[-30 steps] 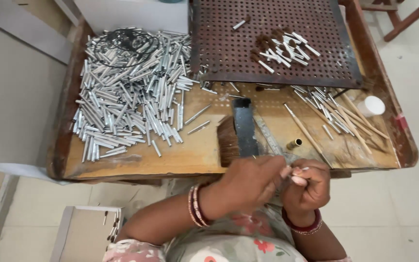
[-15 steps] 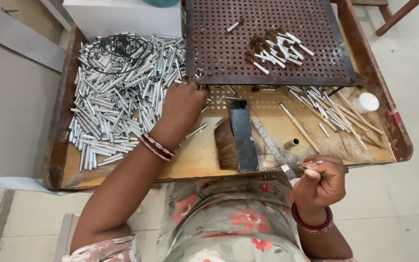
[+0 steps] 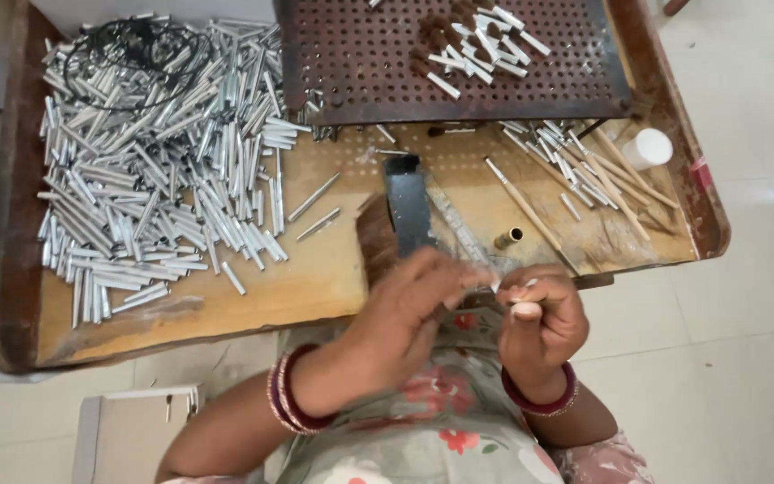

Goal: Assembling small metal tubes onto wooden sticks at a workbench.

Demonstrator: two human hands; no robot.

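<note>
Hands meet at the worktop [image 3: 226, 305] edge: left hand [image 3: 423, 305] (blurred) and right hand [image 3: 539, 323] pinch 1 thin stick [image 3: 505, 289] between them, close to the body for control; metal tubes [image 3: 154, 170] lie heaped nearby.

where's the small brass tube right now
In the head view the small brass tube lies on the wooden table, right of centre, beside the long wooden stick and just beyond the right hand.
</note>
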